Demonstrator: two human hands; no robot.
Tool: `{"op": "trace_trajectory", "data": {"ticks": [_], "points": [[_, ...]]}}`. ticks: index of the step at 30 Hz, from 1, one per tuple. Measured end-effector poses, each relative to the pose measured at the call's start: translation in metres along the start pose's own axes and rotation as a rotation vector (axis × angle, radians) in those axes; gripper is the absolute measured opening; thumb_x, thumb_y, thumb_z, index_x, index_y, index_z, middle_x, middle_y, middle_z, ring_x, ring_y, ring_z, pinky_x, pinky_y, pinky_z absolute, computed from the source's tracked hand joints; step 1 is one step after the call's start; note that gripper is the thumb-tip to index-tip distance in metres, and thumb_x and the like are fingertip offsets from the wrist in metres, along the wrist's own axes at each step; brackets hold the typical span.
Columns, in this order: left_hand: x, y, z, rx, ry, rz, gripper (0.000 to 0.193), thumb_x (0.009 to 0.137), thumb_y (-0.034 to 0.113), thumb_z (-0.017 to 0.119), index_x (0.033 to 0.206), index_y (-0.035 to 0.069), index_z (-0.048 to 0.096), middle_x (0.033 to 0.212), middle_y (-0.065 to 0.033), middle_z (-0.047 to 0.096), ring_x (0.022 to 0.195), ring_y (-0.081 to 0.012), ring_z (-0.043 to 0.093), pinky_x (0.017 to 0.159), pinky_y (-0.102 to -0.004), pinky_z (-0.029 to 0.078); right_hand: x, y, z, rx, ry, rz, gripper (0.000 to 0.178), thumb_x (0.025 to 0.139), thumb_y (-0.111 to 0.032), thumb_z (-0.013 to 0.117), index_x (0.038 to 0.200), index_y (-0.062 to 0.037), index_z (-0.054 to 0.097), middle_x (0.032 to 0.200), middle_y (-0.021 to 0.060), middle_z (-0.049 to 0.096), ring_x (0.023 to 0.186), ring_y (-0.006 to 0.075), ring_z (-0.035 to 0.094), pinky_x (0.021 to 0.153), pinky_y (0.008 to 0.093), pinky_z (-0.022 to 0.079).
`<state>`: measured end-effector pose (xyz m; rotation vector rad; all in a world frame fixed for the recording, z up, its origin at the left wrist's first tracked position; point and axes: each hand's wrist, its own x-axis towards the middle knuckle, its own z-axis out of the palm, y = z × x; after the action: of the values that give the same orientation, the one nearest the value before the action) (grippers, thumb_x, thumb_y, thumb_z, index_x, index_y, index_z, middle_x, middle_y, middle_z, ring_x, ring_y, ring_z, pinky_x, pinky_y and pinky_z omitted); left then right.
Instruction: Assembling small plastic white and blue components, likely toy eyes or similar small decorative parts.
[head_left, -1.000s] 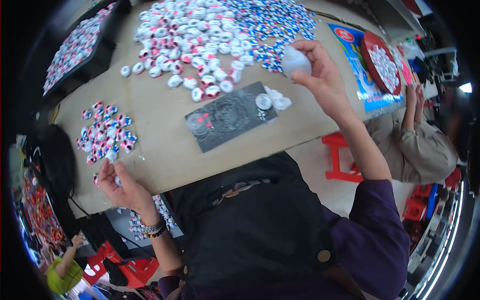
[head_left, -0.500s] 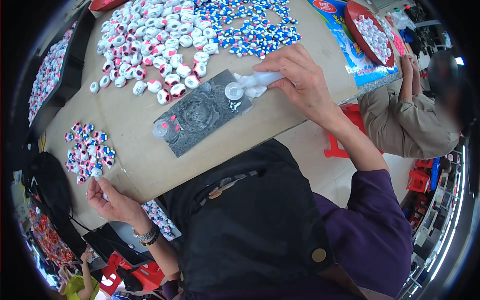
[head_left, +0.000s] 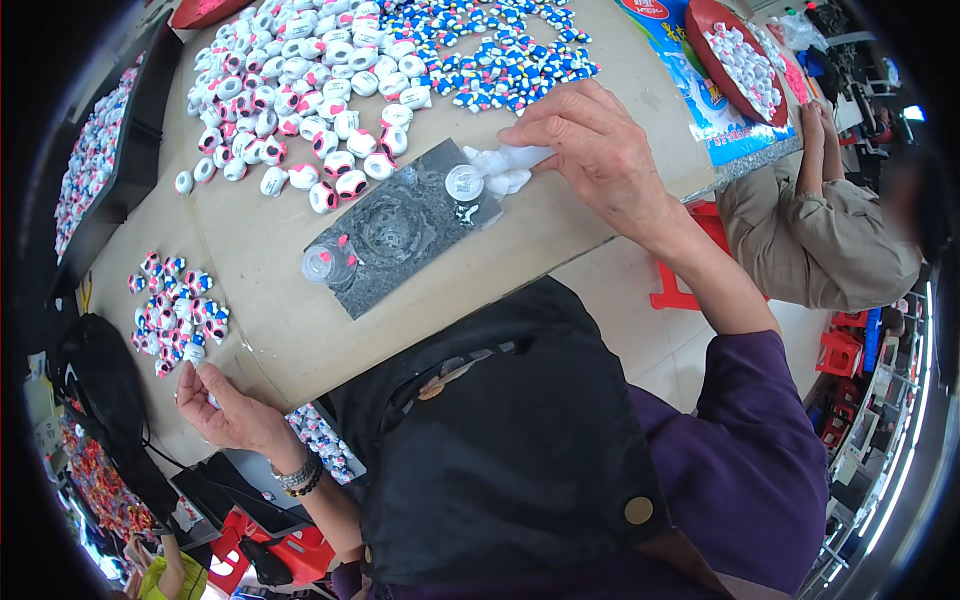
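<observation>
My right hand (head_left: 608,155) pinches a translucent white plastic bottle (head_left: 527,157) by its end. The bottle points left, beside a crumpled white clump (head_left: 508,182) and a small clear round cup (head_left: 464,182) on a dark stone-like slab (head_left: 420,215). At the slab's near-left end sits another small clear cup (head_left: 318,262), with pink bits close by. My left hand (head_left: 230,410) is curled at the table's near-left edge, holding a small white piece (head_left: 213,401) mostly hidden by the fingers. Just beyond it lies a small pile of assembled white, pink and blue figures (head_left: 180,315).
Many white-and-pink hollow heads (head_left: 290,100) and small blue-and-white bodies (head_left: 490,50) spread over the far table. A red tray (head_left: 722,60) of white pieces stands at far right, a black crate (head_left: 140,130) at left. A person in khaki (head_left: 800,225) sits at right.
The bottle has shifted slightly left, toward the clump and the cup, with my right hand. My left hand stays nearly in place, its fingers slightly lower.
</observation>
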<state>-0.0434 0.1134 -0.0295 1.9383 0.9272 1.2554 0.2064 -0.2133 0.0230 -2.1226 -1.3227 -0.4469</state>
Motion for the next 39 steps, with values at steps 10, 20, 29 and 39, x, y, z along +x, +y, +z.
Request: {"op": "trace_trajectory", "data": {"ticks": [10,20,29,39], "points": [[0.011,-0.005,-0.018,-0.285,0.033,-0.229,0.025,0.093,0.009,0.058,0.114,-0.004,0.054,0.094,-0.0042,0.057,0.079,-0.0077,0.050,0.070,-0.0214,0.041,0.004,0.009,0.000,0.489,-0.099,0.307,0.043,0.063,0.009,0.069,0.103,-0.0054,0.068,0.101,0.0080,0.066,0.100,0.0261,0.061,0.088,0.0348,0.049],[0.059,0.015,-0.039,-1.406,-0.317,-0.750,0.036,0.082,-0.009,0.055,0.117,-0.009,0.050,0.114,-0.0193,0.053,0.091,-0.0213,0.050,0.084,-0.0288,0.045,0.154,0.065,0.024,0.947,0.084,0.501,0.046,0.075,0.007,0.065,0.118,-0.0020,0.058,0.111,0.0070,0.063,0.103,0.0177,0.061,0.088,0.0329,0.051],[0.057,0.056,-0.025,-0.893,-0.505,-0.746,0.025,0.095,0.020,0.057,0.111,0.001,0.052,0.102,-0.0071,0.052,0.099,-0.0191,0.048,0.091,-0.0337,0.044,0.305,0.225,0.170,0.510,0.308,0.700,0.043,0.057,0.008,0.078,0.098,-0.0036,0.069,0.092,0.0112,0.070,0.083,0.0219,0.067,0.075,0.0370,0.054],[0.055,0.049,-0.014,-1.111,-0.663,-0.815,0.028,0.096,0.027,0.053,0.108,0.001,0.054,0.090,-0.0096,0.052,0.081,-0.0188,0.049,0.074,-0.0319,0.043,0.298,0.241,0.171,0.150,0.256,0.797,0.027,0.072,-0.012,0.070,0.098,-0.0063,0.067,0.105,0.0212,0.065,0.100,0.0364,0.064,0.088,0.0420,0.051]]}}
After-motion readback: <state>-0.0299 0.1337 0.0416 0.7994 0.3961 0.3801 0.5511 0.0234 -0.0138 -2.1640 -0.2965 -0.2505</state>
